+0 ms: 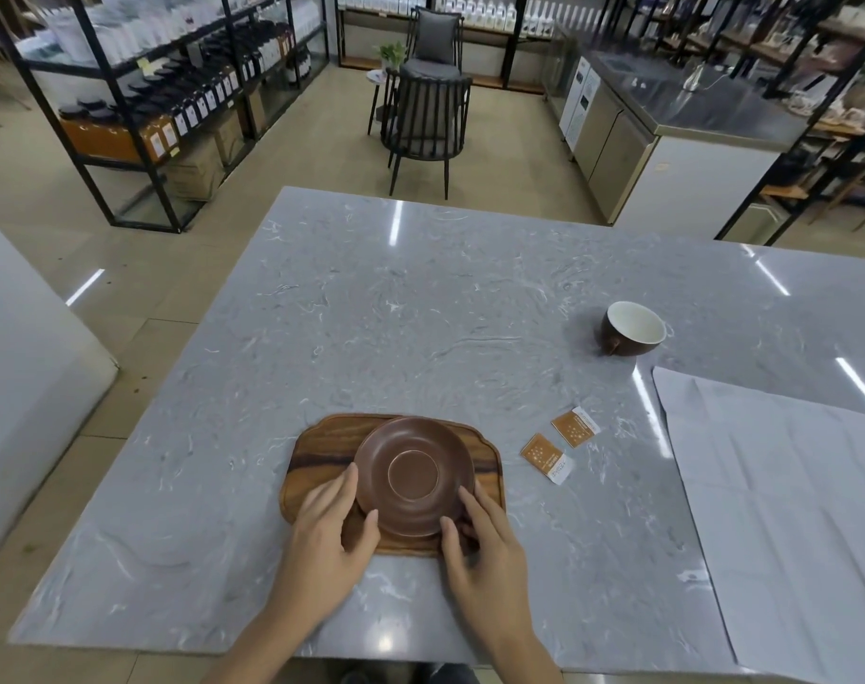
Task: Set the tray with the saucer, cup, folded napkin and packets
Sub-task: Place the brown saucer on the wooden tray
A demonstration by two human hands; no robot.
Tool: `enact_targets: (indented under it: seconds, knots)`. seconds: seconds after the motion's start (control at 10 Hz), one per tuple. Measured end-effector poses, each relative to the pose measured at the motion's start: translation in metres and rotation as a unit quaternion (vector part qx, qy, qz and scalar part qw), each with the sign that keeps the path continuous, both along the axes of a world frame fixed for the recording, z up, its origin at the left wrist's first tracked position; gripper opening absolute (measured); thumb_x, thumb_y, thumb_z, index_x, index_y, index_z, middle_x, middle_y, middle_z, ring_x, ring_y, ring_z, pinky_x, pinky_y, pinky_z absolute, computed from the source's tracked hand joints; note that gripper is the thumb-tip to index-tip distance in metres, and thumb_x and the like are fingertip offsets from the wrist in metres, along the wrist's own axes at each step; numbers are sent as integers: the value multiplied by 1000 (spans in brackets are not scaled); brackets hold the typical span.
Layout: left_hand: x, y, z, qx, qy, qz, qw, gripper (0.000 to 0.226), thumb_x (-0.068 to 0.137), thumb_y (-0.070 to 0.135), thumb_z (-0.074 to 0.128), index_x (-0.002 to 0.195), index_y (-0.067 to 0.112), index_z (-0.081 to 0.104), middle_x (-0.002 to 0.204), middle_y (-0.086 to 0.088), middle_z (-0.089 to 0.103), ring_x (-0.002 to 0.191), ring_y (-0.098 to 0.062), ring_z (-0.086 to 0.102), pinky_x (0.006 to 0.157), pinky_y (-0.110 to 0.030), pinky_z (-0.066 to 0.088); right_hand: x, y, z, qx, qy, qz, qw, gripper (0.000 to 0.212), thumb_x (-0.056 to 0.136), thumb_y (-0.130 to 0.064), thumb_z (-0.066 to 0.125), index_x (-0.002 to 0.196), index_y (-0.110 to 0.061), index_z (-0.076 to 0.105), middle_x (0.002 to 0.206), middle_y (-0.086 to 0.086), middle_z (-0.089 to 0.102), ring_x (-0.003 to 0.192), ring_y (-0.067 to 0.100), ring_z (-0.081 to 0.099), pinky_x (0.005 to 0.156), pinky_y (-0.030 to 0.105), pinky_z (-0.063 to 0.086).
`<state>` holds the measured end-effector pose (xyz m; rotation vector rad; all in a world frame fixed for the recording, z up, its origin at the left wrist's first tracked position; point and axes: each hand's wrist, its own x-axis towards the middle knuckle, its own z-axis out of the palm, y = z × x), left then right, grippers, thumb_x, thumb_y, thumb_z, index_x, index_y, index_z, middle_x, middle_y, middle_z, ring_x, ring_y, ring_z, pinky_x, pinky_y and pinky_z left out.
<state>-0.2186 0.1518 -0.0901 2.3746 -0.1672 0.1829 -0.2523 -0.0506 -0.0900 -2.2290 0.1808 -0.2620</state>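
Note:
A brown saucer (pixel 413 475) sits on the wooden tray (pixel 317 449) near the table's front edge. My left hand (pixel 329 528) touches the saucer's left rim, and my right hand (pixel 480 545) touches its right rim; the fingers of both curl around the edge. A brown cup (pixel 630 329) with a white inside stands far off to the right. Two orange packets (pixel 546 457) (pixel 574 426) lie flat on the table just right of the tray. A large pale napkin (pixel 786 510) is spread out unfolded at the right.
The grey marble table (pixel 420 308) stretches far ahead. Beyond it stand dark chairs (pixel 428 125), shelving racks (pixel 164 91) with bottles at the left, and a steel counter (pixel 667 125) at the right.

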Motion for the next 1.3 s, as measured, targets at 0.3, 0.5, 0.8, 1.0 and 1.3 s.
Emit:
enact_targets:
  seconds: [0.3, 0.5, 0.8, 1.0, 1.3]
  knots:
    - [-3, -3, 1, -10, 7, 22, 1000, 71, 90, 49, 48, 147, 6, 49, 140, -2, 60, 131, -18, 51, 106, -31, 42, 0, 4, 1, 14, 2, -10, 1000, 45, 96, -27, 68, 140, -24, 60, 152, -5, 51, 129, 14, 59, 99, 41, 56]
    - [-1, -4, -4, -35, 15, 38, 999, 62, 93, 20, 70, 149, 9, 46, 144, -2, 57, 132, -8, 42, 107, -28, 38, -1, 4, 1, 16, 13, -7, 1000, 46, 96, -29, 68, 141, -24, 60, 153, -5, 50, 128, 16, 59, 102, 42, 54]
    - [0, -4, -5, -41, 9, 39, 998, 63, 91, 18, 72, 148, 6, 47, 141, -3, 59, 130, -10, 45, 106, -30, 39, 0, 4, 4, 28, 17, -8, 999, 45, 96, -29, 67, 140, -24, 60, 153, -6, 50, 131, 13, 56, 104, 40, 52]
    - [1, -2, -5, -52, 7, 36, 998, 62, 88, 14, 74, 145, 8, 51, 133, -3, 64, 126, -21, 56, 102, -34, 47, 1, 0, 3, 38, 30, -5, 999, 42, 96, -31, 67, 137, -26, 62, 152, -9, 50, 124, 14, 61, 101, 38, 54]
    - [2, -2, 1, -62, 17, 39, 997, 59, 87, 14, 75, 143, 11, 55, 127, 4, 63, 119, -17, 58, 100, -34, 49, 2, -3, -1, 56, 20, 3, 998, 39, 94, -33, 69, 133, -30, 65, 146, -12, 53, 109, -2, 62, 93, 24, 56]
